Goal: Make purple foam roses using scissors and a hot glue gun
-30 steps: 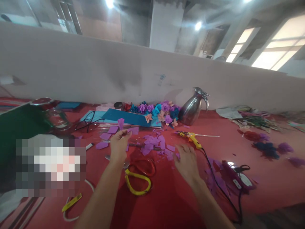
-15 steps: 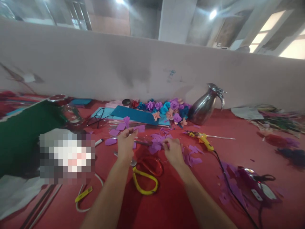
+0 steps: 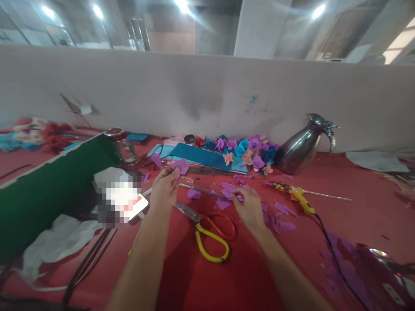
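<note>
Pinched between the fingertips of my left hand (image 3: 164, 188) is a purple paper piece (image 3: 180, 166), raised over the back of the table. My right hand (image 3: 250, 210) is closed, thumb against fingers, at the edge of the loose purple paper pieces (image 3: 227, 190); what its fingertips hold is too small to make out. A thin dark stick (image 3: 204, 191) lies between the hands, its right end near my right fingertips. In front of them rest scissors (image 3: 212, 242) with one red and one yellow handle, blades toward my left wrist.
Paper flowers (image 3: 253, 151) and blue sheets (image 3: 201, 156) line the wall. A metal jug (image 3: 303, 144) stands right of them. At right lies a yellow glue gun (image 3: 301, 199) with a black cord. A green box (image 3: 61, 185) and a glass jar (image 3: 126, 149) are at left.
The view has swung left, so things sit further right. My left hand has lifted a purple paper piece toward me, turning its fingers up. My right hand stays by the purple pieces.
</note>
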Tool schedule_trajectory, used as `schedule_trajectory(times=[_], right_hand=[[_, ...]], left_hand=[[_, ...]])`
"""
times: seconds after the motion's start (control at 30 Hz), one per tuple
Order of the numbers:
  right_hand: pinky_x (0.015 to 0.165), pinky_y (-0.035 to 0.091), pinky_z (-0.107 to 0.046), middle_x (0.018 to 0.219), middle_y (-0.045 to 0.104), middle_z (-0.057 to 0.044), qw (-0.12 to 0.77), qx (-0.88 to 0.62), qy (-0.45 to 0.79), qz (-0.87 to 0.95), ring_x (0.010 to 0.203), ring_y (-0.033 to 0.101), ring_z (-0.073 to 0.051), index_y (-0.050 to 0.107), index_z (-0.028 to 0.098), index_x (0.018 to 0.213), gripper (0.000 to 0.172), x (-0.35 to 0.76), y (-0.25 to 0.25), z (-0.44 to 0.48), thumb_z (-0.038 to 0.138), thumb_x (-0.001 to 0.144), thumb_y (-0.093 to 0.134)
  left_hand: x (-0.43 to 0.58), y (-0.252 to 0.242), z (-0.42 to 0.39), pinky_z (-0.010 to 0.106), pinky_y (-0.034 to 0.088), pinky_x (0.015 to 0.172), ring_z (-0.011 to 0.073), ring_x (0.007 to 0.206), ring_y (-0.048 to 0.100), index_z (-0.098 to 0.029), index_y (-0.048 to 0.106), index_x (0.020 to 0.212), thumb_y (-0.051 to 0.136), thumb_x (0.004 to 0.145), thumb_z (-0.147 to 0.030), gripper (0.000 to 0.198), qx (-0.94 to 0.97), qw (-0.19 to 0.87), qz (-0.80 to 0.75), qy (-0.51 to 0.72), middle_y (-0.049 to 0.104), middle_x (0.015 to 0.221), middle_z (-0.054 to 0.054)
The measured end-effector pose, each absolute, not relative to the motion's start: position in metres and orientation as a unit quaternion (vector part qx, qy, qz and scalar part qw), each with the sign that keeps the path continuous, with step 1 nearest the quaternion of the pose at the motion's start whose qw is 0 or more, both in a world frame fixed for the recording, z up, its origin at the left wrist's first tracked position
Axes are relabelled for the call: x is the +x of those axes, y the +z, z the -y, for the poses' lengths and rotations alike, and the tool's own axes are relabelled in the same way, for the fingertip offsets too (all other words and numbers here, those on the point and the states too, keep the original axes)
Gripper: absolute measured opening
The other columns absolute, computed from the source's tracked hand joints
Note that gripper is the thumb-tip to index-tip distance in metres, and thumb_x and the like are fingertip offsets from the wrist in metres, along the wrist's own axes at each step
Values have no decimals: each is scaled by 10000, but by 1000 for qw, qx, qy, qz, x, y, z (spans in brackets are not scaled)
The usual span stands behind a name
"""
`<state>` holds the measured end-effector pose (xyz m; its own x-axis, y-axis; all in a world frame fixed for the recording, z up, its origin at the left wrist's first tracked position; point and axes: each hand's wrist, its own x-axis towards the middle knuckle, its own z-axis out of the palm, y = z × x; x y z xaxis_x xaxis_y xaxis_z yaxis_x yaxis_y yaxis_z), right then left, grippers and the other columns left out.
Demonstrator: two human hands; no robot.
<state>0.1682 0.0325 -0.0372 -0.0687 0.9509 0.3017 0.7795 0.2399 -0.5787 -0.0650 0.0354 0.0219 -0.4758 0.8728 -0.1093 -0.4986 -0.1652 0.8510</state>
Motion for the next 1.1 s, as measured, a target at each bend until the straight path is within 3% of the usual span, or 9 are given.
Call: schedule_trajectory(times=[0.17, 0.37, 0.5, 0.67, 0.73, 0.83, 0.97, 1.1], right_hand=[[794, 342, -310, 832, 700, -10, 260, -498, 108, 820, 857, 548, -192, 666, 233, 821, 134, 115, -26, -37, 213, 830, 534], [803, 306, -362, 889, 697, -61, 140, -442, 27, 885, 923, 522, -227, 675, 211, 850, 167, 79, -29, -36, 159, 825, 518], [786, 309, -354, 875, 692, -54, 140, -459, 35, 877, 903, 516, -220, 676, 206, 825, 138, 82, -33, -36, 187, 817, 539], [797, 310, -368, 968, 678, -56, 172, -443, 0, 880, 948, 490, -232, 663, 219, 960, 204, 76, -31, -38, 196, 880, 477], [818, 312, -377, 964, 679, -64, 152, -421, 3, 894, 963, 482, -239, 676, 210, 932, 210, 74, -30, -37, 180, 875, 476], [869, 315, -373, 976, 679, -65, 145, -415, 33, 898, 992, 477, -241, 692, 202, 912, 200, 76, -27, -34, 159, 817, 522], [878, 331, -340, 1047, 666, -52, 176, -476, 67, 859, 1011, 484, -230, 670, 229, 1048, 320, 90, -26, -35, 158, 767, 532], [870, 329, -344, 998, 672, -78, 149, -538, 65, 827, 995, 505, -240, 687, 209, 984, 276, 102, -35, -45, 179, 746, 550]], left_hand=[[-72, 0, -33, 154, 187, 340, -4, 293, 201, -179, 464, 664, 750, 559, -148, 307, 216, 503, -410, 730, 357, 408, -138], [-93, -6, -22, 160, 186, 359, 4, 326, 240, -159, 516, 655, 782, 575, -193, 280, 294, 596, -465, 585, 346, 411, -115], [-105, -2, -18, 164, 177, 355, 0, 321, 217, -153, 518, 636, 763, 575, -165, 253, 281, 612, -479, 563, 336, 413, -113], [-114, 0, -18, 152, 206, 362, -1, 318, 190, -167, 478, 660, 700, 630, -124, 228, 207, 583, -403, 674, 322, 421, -124], [-114, 0, -18, 151, 201, 363, 1, 318, 182, -170, 455, 647, 686, 634, -112, 239, 199, 589, -393, 678, 307, 416, -125], [-111, 1, -17, 158, 161, 359, 5, 316, 179, -176, 435, 639, 690, 629, -120, 262, 221, 637, -420, 607, 265, 406, -129], [-105, 0, -17, 174, 109, 369, 6, 307, 184, -188, 410, 624, 716, 608, -156, 308, 260, 652, -496, 512, 261, 392, -129], [-98, -8, -19, 179, 72, 379, 7, 301, 150, -201, 383, 597, 695, 603, -186, 313, 305, 654, -540, 434, 245, 362, -132]])
